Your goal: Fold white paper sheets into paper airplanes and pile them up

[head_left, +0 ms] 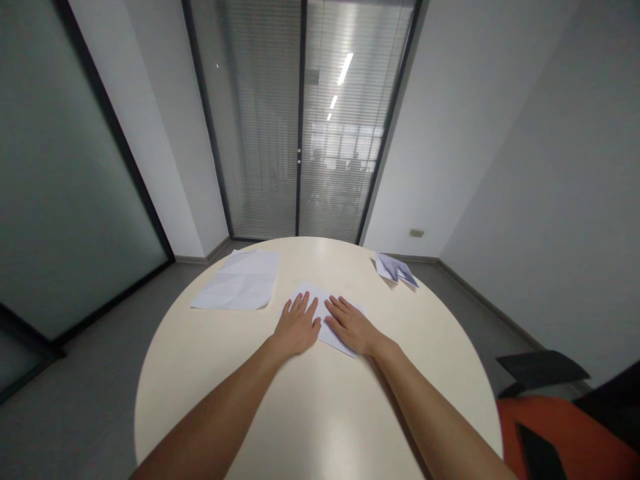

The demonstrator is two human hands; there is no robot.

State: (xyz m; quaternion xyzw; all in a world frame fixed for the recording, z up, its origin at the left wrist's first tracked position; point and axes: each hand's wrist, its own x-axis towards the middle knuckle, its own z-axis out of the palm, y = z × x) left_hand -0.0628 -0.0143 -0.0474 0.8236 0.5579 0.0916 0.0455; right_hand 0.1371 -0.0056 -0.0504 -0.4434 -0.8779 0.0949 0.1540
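A white sheet of paper [336, 340] lies at an angle in the middle of the round table, partly covered by both hands. On its left side rests my left hand [299, 325], palm down with the fingers spread. My right hand [351, 325] lies flat over the right part of the same sheet, fingers stretched out toward the left. A narrow strip of paper shows between the two hands. Neither hand grips anything.
Toward the far left of the cream tabletop [290, 427] lies a larger creased paper stack [243, 280]. A folded paper piece [394, 268] stands partly raised near the far right edge. An orange chair [565, 433] with black armrests is at the right.
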